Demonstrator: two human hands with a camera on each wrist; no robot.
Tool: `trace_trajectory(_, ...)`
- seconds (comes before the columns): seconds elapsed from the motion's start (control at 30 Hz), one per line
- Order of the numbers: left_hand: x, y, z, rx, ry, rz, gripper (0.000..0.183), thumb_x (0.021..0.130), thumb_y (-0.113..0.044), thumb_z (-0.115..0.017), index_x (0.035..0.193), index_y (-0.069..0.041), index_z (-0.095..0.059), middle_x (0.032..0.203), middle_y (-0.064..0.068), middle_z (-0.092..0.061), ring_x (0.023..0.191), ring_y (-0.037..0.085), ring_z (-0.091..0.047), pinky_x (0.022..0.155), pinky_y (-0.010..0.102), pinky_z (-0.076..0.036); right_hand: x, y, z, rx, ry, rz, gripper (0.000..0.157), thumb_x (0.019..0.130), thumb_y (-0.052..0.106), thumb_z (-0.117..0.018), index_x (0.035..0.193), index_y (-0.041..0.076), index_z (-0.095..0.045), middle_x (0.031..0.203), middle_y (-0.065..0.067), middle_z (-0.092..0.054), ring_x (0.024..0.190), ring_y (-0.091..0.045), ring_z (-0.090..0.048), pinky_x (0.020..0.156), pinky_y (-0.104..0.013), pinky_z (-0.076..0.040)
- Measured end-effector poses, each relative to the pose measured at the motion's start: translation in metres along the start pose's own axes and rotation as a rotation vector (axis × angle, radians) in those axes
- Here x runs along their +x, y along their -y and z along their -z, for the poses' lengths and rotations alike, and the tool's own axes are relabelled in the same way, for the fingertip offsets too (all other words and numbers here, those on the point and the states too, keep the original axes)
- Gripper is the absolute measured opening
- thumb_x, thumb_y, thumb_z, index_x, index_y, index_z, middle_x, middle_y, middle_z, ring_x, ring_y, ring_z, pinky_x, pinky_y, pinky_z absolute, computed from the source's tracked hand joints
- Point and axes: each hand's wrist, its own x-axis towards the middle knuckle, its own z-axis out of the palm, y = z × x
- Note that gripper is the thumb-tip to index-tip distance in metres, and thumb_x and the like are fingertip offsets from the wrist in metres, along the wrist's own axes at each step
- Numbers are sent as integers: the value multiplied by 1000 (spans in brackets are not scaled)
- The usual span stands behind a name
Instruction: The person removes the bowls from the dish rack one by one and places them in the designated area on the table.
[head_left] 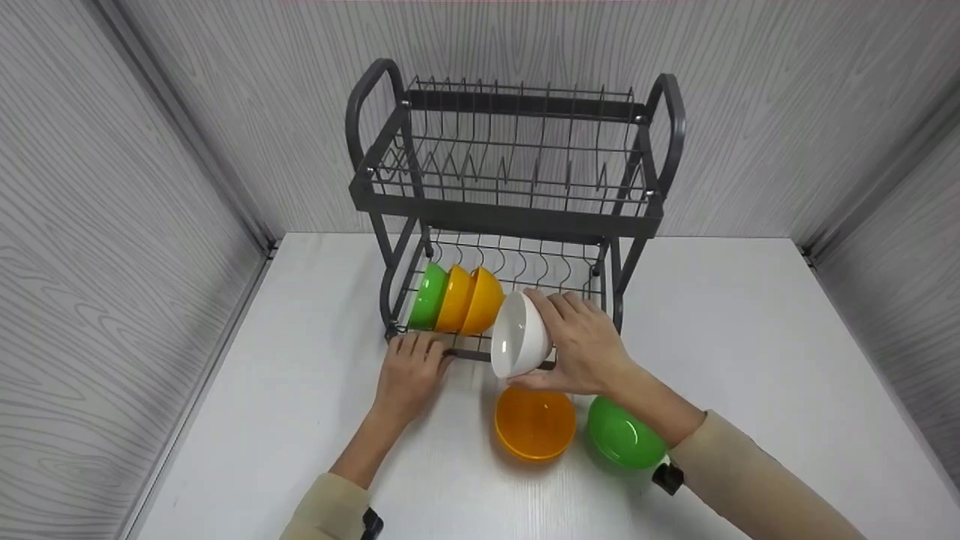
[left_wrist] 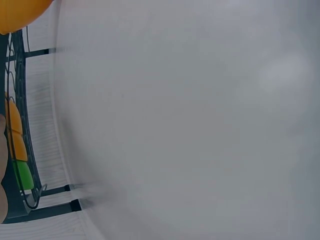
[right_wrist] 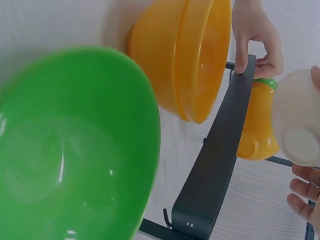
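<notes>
My right hand grips a white bowl by its rim, thumb below and fingers above. The bowl is tipped on its side over the front rail of the dish rack's lower shelf, to the right of the bowls there. On that shelf a green bowl and two orange bowls stand on edge in a row at the left. My left hand holds the front left corner of the dark dish rack; the right wrist view shows its thumb and fingers pinching the rail.
Orange bowls, two nested in the right wrist view, sit on the white table before the rack. A green bowl is beside them, under my right forearm. The upper wire shelf overhangs the lower one. Grey wood-patterned panels enclose the table.
</notes>
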Motion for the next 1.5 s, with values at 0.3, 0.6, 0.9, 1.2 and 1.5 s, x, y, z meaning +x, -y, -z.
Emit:
trace_trajectory(0.3,1,1,0,-7,-14,-13,34,81,-28,-91,95,-7,-67,96,10,-67,91,28,-61,78,40,-52,-11,2,-5,68,-45,-50,118,66,84,-78,152,11,-46,124,-11,-71,105,-29,-66,87,-45,-63)
trace_trajectory(0.6,1,0,-1,10,-10,-15,35,82,-30,-90,95,-8,-67,97,9,-67,91,29,-62,77,40,-52,-20,7,-9,126,-57,-77,117,67,85,-76,152,11,-46,126,-12,-70,110,-29,-66,90,-46,-62)
trace_trajectory(0.9,0,0,-2,-5,-14,-5,34,83,-30,-90,93,-7,-66,96,9,-66,91,28,-62,78,40,-51,-27,11,-13,189,-97,-71,116,69,89,-72,153,12,-47,129,-9,-71,108,-26,-67,88,-44,-63)
trace_trajectory(1.2,2,-1,3,-7,30,12,35,86,-34,-87,97,-8,-67,99,7,-66,94,27,-61,81,40,-52,-32,14,-18,188,-89,-75,118,69,90,-70,152,9,-48,124,-9,-72,105,-25,-66,84,-41,-64)
trace_trajectory(1.5,2,-9,15,-97,70,15,51,85,-47,-85,117,-10,-68,113,7,-68,103,27,-63,95,43,-55,-36,17,-19,219,-96,-75,115,70,88,-71,152,11,-48,127,-8,-73,105,-23,-68,84,-39,-64)
